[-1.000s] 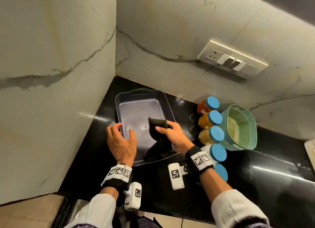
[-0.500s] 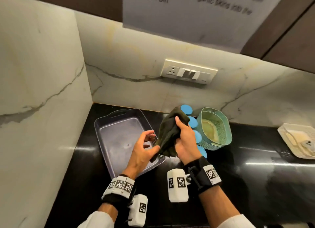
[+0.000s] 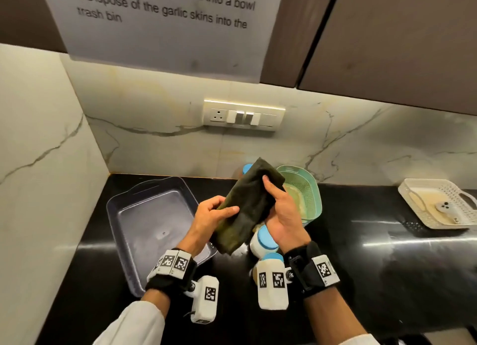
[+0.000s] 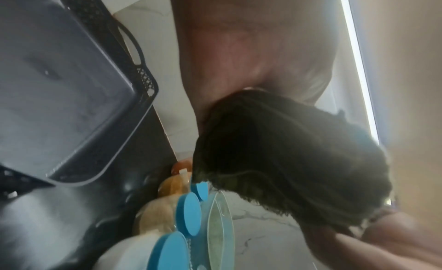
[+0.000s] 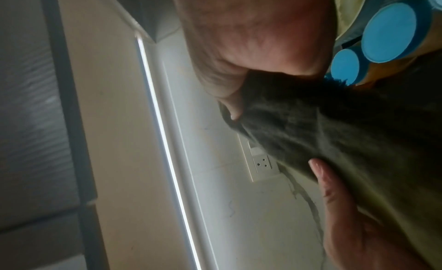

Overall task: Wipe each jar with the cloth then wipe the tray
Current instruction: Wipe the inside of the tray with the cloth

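Both hands hold a dark green cloth (image 3: 247,205) up above the counter. My left hand (image 3: 214,215) pinches its lower left edge; my right hand (image 3: 281,213) grips its right side with the thumb on top. The cloth (image 4: 287,160) fills the left wrist view, and the cloth (image 5: 347,132) also fills the right wrist view. The dark grey tray (image 3: 144,231) lies empty on the counter at the left. Several blue-lidded jars (image 3: 264,239) stand in a row right of the tray, mostly hidden behind the cloth and hands; the jars (image 4: 189,211) show from the side under the left wrist.
A teal basket (image 3: 309,192) stands behind my right hand by the jars. A white basket (image 3: 436,205) with a small device sits far right on the black counter (image 3: 374,267). Marble walls close the left and back; a switch panel (image 3: 244,116) is on the back wall.
The right hand lifted the cloth out of the tray. The left hand left the tray rim and took hold of the cloth. The head view rose toward the wall.
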The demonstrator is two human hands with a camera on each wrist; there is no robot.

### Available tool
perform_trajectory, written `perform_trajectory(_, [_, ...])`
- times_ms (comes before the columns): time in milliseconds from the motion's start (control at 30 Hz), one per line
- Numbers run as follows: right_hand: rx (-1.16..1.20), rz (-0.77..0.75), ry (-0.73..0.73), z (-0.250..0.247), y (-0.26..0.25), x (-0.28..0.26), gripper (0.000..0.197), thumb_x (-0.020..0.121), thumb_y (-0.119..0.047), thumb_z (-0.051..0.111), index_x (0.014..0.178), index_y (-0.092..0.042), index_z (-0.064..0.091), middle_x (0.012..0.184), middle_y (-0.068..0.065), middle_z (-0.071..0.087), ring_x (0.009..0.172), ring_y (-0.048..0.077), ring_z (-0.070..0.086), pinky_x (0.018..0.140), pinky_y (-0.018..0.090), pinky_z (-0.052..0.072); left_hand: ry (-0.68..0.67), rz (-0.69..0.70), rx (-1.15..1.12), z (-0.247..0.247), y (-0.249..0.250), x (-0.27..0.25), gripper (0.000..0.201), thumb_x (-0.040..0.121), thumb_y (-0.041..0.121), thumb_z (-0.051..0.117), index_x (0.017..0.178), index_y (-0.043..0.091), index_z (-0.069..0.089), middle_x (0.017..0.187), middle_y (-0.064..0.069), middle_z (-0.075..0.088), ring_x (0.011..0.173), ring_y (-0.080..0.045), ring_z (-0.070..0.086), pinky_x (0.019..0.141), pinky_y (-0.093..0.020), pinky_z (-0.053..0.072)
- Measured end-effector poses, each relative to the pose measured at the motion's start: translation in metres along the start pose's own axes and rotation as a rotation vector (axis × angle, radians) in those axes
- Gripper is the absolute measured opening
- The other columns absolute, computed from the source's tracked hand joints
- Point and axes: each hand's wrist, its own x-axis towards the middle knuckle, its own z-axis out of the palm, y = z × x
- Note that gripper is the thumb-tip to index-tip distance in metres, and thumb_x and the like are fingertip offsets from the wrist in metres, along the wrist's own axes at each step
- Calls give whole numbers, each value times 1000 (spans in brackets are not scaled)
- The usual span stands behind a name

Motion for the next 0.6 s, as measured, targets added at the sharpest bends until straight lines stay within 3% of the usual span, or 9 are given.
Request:
perform_trajectory(67, [13,-3,53,-13,-5,7,42,92,-25,72,129,-7,67,126,16,72,118,35,68,100,52,54,11,-21,0,13,-3,5,9,92,13,76,86,10,70,75,0,71,67,-10,67,59,-20,54])
perform_trajectory(167, [72,30,152,-36,-8,17,33,92,-30,73,119,-10,71,121,17,73,111,35,70,100,55,54,-27,-77,-23,35,-9,13,15,93,12,74,80,11,66,68,3,70,62,-9,65,57,-21,52])
perform_trajectory(267, [68,47,182,-56,-12,18,37,92,-33,74,121,-11,69,117,17,75,107,35,72,92,52,58,-39,-109,-65,59,-16,19,9,94,12,73,87,8,69,76,-3,74,66,-14,69,59,-24,56])
perform_trajectory(433, [10,147,170,-91,-10,6,32,85,-11,77,115,-10,67,110,16,76,108,32,70,101,50,55,18,-168,-88,96,-24,27,15,93,20,77,98,5,72,90,-12,77,77,-22,73,66,-28,60])
perform_trajectory(533, [30,90,344,-109,-13,19,31,81,3,73,111,0,68,100,19,74,86,32,71,78,43,60,-79,-267,19,110,-34,30,35,80,26,88,104,6,73,93,-10,78,82,-20,76,75,-32,63])
perform_trajectory(600, [34,10,469,-121,-14,32,35,76,6,74,110,1,68,98,19,74,79,31,71,65,37,58,-146,-334,-6,115,-42,31,48,72,28,92,109,4,72,98,-14,79,91,-26,77,85,-44,64])
